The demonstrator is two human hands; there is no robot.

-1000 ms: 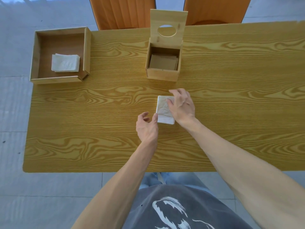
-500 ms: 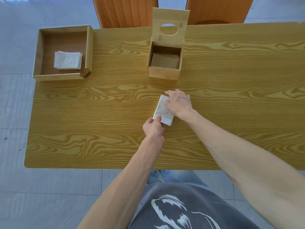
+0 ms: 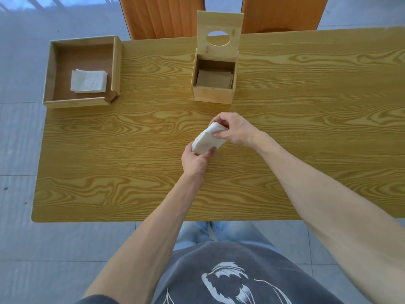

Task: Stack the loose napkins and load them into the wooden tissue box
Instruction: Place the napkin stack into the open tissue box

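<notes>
A white napkin stack is held tilted just above the table's middle. My left hand grips its near lower end and my right hand pinches its far upper end. The wooden tissue box stands behind them with its lid swung upright, an oval hole in it, and a brown inner plate visible inside. More white napkins lie in a shallow wooden tray at the far left.
The wood-grain table spreads wide to the right of my hands. Two orange chairs stand behind its far edge. Grey tiled floor lies to the left and below.
The napkin stack lay flat on the table under my right hand; both hands have closed on it and lifted it at a tilt.
</notes>
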